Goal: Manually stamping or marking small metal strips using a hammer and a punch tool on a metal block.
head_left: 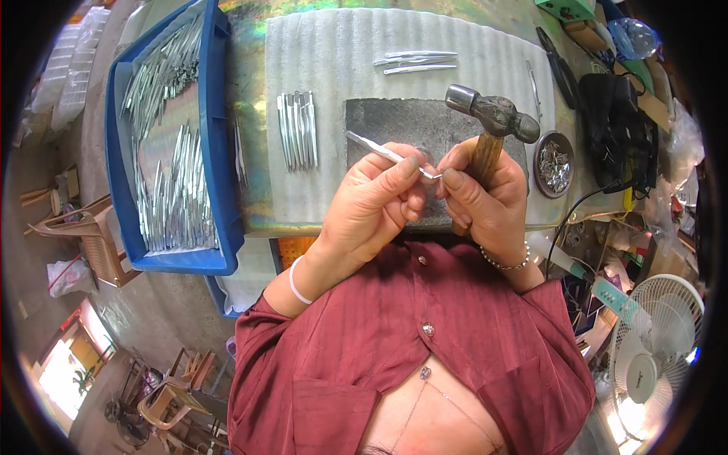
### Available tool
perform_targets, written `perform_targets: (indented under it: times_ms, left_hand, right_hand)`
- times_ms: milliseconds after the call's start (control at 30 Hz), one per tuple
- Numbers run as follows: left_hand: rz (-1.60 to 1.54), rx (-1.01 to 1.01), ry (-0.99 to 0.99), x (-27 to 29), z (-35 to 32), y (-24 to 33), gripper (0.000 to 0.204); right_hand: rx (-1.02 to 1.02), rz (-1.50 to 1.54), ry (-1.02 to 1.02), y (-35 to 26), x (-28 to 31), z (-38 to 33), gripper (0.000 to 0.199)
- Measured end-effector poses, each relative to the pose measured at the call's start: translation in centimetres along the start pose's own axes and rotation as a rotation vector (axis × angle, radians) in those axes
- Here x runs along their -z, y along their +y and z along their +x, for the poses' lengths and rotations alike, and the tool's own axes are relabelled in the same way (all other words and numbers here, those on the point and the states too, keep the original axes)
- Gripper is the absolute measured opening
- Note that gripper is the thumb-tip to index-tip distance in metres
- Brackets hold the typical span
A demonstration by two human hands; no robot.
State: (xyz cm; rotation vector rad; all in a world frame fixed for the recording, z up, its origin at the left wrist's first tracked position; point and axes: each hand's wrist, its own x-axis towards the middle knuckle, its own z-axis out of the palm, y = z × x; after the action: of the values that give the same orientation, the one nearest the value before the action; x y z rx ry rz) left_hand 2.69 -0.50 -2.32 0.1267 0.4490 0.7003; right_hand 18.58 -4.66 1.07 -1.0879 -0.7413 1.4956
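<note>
Between thumb and fingers, my left hand (383,189) pinches a slim silver metal handle (373,145), slanting up to the left. Its lower end meets the fingertips of my right hand (485,193), where a tiny metal piece seems to be pinched, too small to make out. That same right hand also grips a ball-peen hammer (494,114) by its wooden shaft, head up. Beneath both hands lies a dark grey flat block (387,114) on a white foam sheet (326,53). Beside it, on the right, a round dish (554,164) contains many tiny shiny metal pieces.
A blue crate (220,152) at left holds piles of silver handles. A row of handles (297,130) and a few more (417,61) lie on the foam. Black scissors (557,67), a black bag-like object (609,114) and a cable sit at right. A fan (656,341) stands lower right.
</note>
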Motion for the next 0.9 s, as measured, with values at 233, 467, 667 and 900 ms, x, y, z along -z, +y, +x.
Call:
perform_targets:
  times_ms: [233, 467, 667, 900]
  left_hand:
    - [-0.087, 0.029, -0.017, 0.4, -0.1, -0.1, 0.015]
    - [-0.088, -0.021, 0.022, -0.1, -0.3, -0.4, 0.015]
    - [0.121, -0.206, 0.005, -0.7, -1.1, 0.0, 0.010]
    - [0.282, -0.328, 0.029, -0.3, -1.2, 0.5, 0.010]
  right_hand:
    - [0.175, -0.363, 0.053, 0.0, -0.8, -0.1, 0.010]
    - [0.657, -0.741, 0.109, 1.2, -1.1, 0.2, 0.014]
    - [0.238, -0.110, 0.097, 0.7, 0.5, -0.4, 0.028]
    - [0.039, -0.272, 0.158, 0.5, 3.8, -1.2, 0.023]
